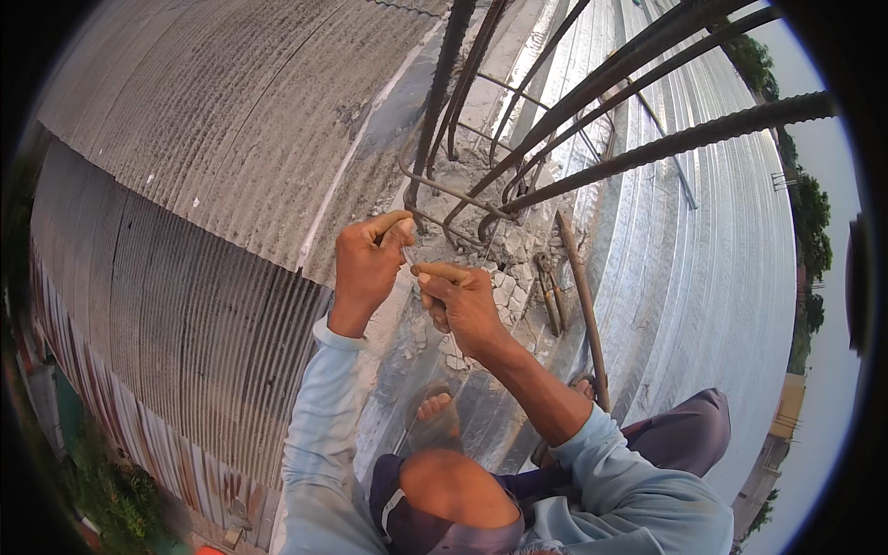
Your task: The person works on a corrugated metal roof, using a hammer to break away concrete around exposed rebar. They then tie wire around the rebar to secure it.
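In front of the rebar column, my left hand (367, 268) pinches one end of a short, thin wire (408, 257). My right hand (465, 303) sits just below and to the right, thumb and forefinger closed on the wire's other part. Upright ribbed steel bars (555, 129) rise from broken concrete (504, 287) just beyond my hands. A bent steel tie (453, 191) loops round the bars near their base. A pair of pincers (549, 294) lies on the rubble to the right of my right hand, touching neither hand.
Right of the pincers lies a long brown rod (582, 310). Shiny metal roofing (689, 277) spreads to the right, and grey corrugated roofing (231, 120) slopes away on the left, with a drop at its far-left edge. My bare foot (435, 413) rests below my hands.
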Demonstrator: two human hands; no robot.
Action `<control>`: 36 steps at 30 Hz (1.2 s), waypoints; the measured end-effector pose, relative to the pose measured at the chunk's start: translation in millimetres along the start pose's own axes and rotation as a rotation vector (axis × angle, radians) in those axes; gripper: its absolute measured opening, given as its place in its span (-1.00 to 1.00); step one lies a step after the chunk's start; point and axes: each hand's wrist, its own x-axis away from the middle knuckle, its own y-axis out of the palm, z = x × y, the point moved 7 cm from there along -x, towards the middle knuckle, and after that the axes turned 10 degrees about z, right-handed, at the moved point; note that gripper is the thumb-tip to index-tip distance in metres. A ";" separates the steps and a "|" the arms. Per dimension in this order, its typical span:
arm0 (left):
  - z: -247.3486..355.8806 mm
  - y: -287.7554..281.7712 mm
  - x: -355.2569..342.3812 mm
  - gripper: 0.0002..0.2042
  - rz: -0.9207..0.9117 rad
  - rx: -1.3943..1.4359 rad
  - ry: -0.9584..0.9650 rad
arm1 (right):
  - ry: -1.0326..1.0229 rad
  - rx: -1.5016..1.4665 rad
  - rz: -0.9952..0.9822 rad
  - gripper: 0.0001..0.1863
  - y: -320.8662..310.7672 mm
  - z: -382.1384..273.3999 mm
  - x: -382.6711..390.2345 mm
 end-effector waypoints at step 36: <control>-27.6 32.2 -109.0 -0.59 -0.320 0.123 -0.078 | -0.068 -0.453 0.193 -0.71 4.1 -27.3 -51.4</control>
